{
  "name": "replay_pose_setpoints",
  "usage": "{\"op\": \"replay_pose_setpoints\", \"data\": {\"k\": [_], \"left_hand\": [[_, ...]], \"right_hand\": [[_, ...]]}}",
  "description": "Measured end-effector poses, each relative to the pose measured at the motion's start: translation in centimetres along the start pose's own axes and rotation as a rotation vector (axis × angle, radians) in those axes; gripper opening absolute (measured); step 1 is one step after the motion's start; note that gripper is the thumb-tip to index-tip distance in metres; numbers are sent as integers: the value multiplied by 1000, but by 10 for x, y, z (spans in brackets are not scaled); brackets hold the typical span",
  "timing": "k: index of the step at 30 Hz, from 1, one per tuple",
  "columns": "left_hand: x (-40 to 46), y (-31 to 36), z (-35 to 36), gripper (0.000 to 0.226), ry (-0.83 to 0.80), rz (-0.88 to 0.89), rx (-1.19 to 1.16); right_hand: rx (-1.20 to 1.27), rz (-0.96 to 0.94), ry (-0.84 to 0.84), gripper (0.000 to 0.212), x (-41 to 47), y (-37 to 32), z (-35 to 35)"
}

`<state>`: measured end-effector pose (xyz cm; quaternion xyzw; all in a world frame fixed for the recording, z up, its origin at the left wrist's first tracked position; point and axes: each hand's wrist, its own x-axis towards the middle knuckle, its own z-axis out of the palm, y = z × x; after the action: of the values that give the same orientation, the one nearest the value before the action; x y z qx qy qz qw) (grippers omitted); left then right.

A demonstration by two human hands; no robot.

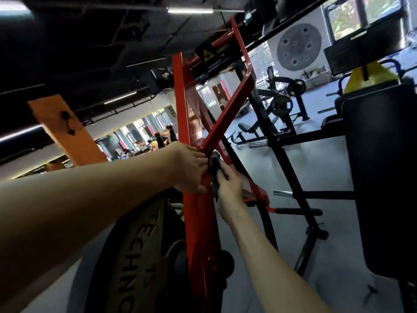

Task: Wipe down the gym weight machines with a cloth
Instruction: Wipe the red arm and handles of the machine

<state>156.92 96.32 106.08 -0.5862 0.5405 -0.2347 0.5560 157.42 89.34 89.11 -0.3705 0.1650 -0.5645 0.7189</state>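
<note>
A red steel weight machine frame [188, 114] rises through the middle of the head view, with a diagonal red bar crossing it. My right hand [229, 188] grips a dark cloth [216, 170] and holds it against the frame where the bars cross. My left hand [191, 168] rests on the red upright beside the cloth, its fingertips touching the cloth's left edge. The cloth's lower end hangs below my right hand.
A large dark weight plate [135, 251] is mounted low on the left. A black rack with chrome pegs [291, 168] stands behind the frame. A black padded seat back [381, 177] fills the right. Other machines, an orange pillar [65, 129] and people are farther off.
</note>
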Motion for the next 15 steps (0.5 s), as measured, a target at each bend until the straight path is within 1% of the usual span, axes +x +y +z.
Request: {"op": "replay_pose_setpoints", "data": {"k": [2, 4, 8, 12, 15], "left_hand": [[-31, -2, 2, 89, 24, -14, 22], [-46, 0, 8, 94, 24, -30, 20], [-57, 8, 8, 87, 31, -43, 9], [-66, 15, 7, 80, 38, -45, -31], [-72, 22, 11, 77, 47, -45, -66]], "right_hand": [[-10, -33, -23, 37, -22, -11, 7], [-86, -45, -48, 37, -41, -18, 4], [-311, -102, -111, 37, -62, -28, -6], [-450, -115, -147, 39, -58, -45, -2], [-593, -139, -199, 39, -77, -46, -17]]}}
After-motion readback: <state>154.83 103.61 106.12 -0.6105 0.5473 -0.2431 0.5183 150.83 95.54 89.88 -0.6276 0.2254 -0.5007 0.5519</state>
